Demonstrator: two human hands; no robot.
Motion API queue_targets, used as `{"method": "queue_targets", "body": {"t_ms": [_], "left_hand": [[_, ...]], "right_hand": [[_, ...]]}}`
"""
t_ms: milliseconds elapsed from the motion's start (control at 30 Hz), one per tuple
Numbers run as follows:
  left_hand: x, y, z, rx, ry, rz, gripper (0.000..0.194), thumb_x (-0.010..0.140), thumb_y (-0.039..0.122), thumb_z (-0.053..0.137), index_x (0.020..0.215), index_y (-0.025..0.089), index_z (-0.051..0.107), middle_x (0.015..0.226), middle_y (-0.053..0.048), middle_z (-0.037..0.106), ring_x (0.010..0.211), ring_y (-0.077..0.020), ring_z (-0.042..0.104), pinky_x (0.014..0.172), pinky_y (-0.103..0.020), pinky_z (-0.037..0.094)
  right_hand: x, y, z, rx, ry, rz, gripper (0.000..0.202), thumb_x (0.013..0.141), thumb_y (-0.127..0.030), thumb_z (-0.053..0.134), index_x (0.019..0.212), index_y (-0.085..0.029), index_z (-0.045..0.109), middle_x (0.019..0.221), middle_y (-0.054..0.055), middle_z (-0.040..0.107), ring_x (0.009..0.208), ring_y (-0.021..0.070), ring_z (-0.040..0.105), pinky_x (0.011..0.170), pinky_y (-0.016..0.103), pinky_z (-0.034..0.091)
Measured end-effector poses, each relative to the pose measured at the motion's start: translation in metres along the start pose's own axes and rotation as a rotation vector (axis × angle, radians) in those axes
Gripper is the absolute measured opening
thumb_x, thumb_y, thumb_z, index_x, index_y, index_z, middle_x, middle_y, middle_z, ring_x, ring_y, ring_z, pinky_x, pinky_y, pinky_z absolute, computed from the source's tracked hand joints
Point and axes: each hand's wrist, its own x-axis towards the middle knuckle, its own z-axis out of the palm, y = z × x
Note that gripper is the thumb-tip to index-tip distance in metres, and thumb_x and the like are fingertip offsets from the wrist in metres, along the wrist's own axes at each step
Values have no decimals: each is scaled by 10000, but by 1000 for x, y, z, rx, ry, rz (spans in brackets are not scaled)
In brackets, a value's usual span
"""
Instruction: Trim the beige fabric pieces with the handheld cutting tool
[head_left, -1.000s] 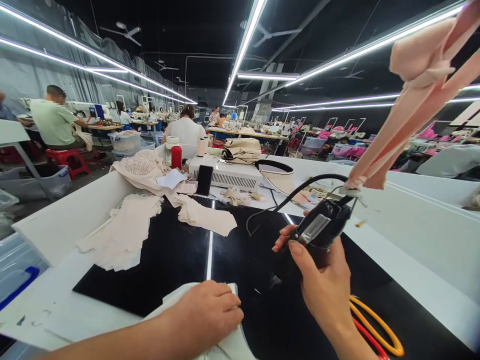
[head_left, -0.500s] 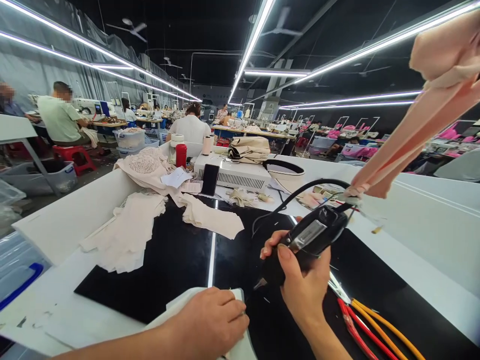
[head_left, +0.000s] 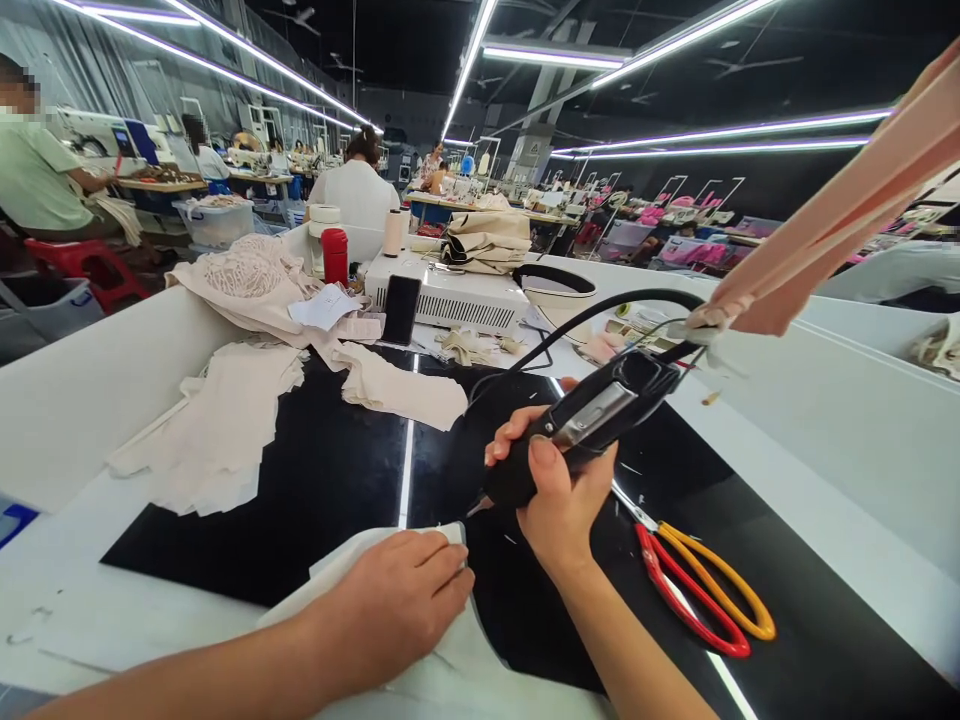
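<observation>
My right hand (head_left: 559,490) is wrapped round a black corded handheld tool (head_left: 592,415) with a silver plate on its side. Its small pointed metal tip (head_left: 478,505) is just off the corner of a white fabric piece (head_left: 360,550). On that fabric rests my left hand (head_left: 397,600), its fingers bent together at the edge; the thumb is hidden. A twisted strip of pink cloth (head_left: 832,235) is tied at the tool's cord end and runs up to the right. Scissors with one red and one orange handle (head_left: 697,585) lie right of my right forearm.
Cream fabric pieces (head_left: 217,425) are stacked at left, another cream piece (head_left: 405,385) in the middle of the black board (head_left: 337,480). Behind stand a phone (head_left: 401,310), a white vented box (head_left: 457,300) and a red cup (head_left: 334,256). Other people sit at sewing tables beyond.
My view has shifted, so most things appear farther left and higher. The tool's tip is now closer to the fabric corner. Both hands keep their hold, and the scissors show in full.
</observation>
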Motion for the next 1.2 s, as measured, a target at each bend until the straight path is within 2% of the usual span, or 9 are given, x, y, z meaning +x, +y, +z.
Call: {"method": "queue_targets", "body": {"t_ms": [467, 767, 900, 1200], "left_hand": [[-1, 1, -1, -5, 85, -11, 185, 1074, 79, 541, 1180, 102, 690, 1182, -117, 793, 1046, -219, 757, 898, -331, 635], [1, 1, -2, 26, 121, -38, 155, 1047, 63, 580, 1146, 105, 691, 1156, -120, 791, 1030, -221, 759, 846, -318, 622], [-2, 5, 0, 47, 122, -82, 184, 1040, 52, 559, 1147, 120, 693, 1171, -111, 788, 1015, -227, 756, 789, -320, 608], [-6, 8, -1, 83, 118, -133, 198, 1073, 124, 539, 1183, 168, 698, 1231, -94, 792, 1037, -229, 746, 817, -325, 583]], "right_hand": [[-4, -6, 5, 79, 0, 19, 553, 856, -525, 844, 1289, -321, 566, 793, -71, 623, 553, 126, 578, 499, 273, 531], [-8, 2, 5, 137, -27, -12, 515, 882, -446, 849, 1294, -332, 561, 808, -72, 664, 551, 121, 600, 505, 260, 553], [-8, 3, 6, 154, -42, -29, 448, 890, -437, 857, 1227, -327, 583, 819, -64, 680, 564, 122, 614, 507, 257, 563], [-7, 4, 7, 166, -75, -54, 409, 911, -440, 850, 1202, -315, 590, 829, -64, 698, 543, 113, 632, 516, 258, 592]]}}
